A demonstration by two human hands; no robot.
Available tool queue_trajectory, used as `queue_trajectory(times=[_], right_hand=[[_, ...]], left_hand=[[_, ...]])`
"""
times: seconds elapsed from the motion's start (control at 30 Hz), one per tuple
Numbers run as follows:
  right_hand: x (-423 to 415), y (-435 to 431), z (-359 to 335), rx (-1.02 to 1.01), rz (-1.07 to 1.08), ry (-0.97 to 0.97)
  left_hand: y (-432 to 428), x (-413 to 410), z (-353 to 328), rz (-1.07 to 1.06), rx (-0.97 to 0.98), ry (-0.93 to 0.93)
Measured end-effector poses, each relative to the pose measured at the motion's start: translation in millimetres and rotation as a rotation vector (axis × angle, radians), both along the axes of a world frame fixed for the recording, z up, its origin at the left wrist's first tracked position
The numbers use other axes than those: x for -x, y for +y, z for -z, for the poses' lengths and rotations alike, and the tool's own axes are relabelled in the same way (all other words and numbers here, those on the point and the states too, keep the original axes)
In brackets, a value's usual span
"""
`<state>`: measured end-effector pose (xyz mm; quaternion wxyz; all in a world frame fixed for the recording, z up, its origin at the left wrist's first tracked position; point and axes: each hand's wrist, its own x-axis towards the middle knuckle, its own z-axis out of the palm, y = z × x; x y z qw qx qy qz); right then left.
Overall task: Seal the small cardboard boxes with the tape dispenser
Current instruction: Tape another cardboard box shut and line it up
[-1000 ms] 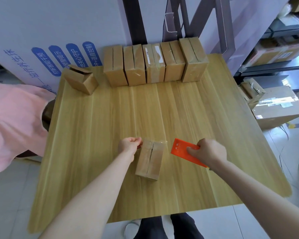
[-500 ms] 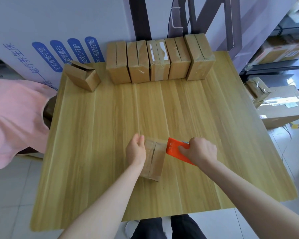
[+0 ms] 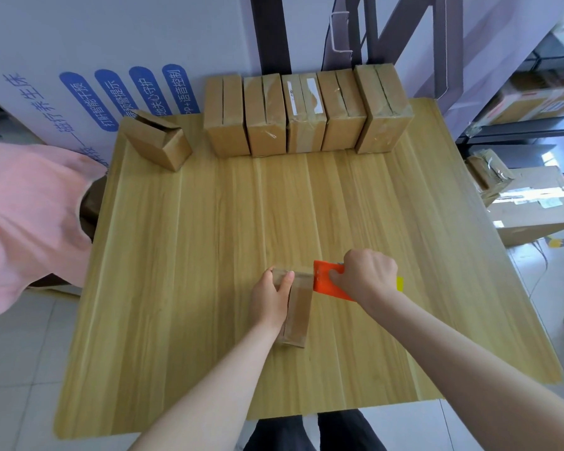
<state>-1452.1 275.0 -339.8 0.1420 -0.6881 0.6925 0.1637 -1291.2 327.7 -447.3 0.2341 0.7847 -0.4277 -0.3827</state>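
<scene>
Small box [image 3: 298, 307] lay near the front middle of the bench [image 3: 192, 288], long side running away from the person, brown and with a seam down its top. From the head camera, the left hand [image 3: 271, 297] grasped its far left part, thumb against the left side and a finger laid over the top. The right hand [image 3: 365, 276] was clenched round the tape dispenser [image 3: 326, 281], an orange tool with a bit of yellow showing behind the wrist. Its orange front edge touched the far right corner of the small box; whether tape ran from it onto the cardboard could not be told.

Along the back edge of the bench stood a row of five boxes [image 3: 306, 115], side by side and touching, several glossy with clear tape. To the left of the row, apart from it, an open box [image 3: 158, 139] sat tilted with its flaps loose. A pink cloth [image 3: 26, 219] hung beside the left edge of the bench. Behind the bench rose a white panel [image 3: 79, 60] with blue labels. Larger cartons [image 3: 534, 203] rested on the floor at the right.
</scene>
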Motion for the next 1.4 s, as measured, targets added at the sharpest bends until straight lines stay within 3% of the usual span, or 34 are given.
queue_trajectory(times=[0.8,0.93,1.07,1.23,1.4], right_hand=[[-12.5,7.5,-5.2,0.068,-0.053,-0.036],[-18.2,7.8,12.3,0.015,-0.038,0.014],[-17.4,17.3,36.5,-0.017,-0.018,-0.060],[19.3,9.1,31.1,0.082,0.290,-0.191],[20.0,18.3,9.3,0.203,0.740,-0.663]], left_hand=[[5.4,15.4,-10.4,-0.170,0.092,0.099],[3.2,17.6,-12.5,-0.178,0.071,0.042],[0.3,16.5,-14.8,-0.224,0.027,0.029],[2.2,18.2,-9.9,-0.256,-0.026,0.044],[-2.3,34.2,-11.8,-0.381,-0.022,0.064]])
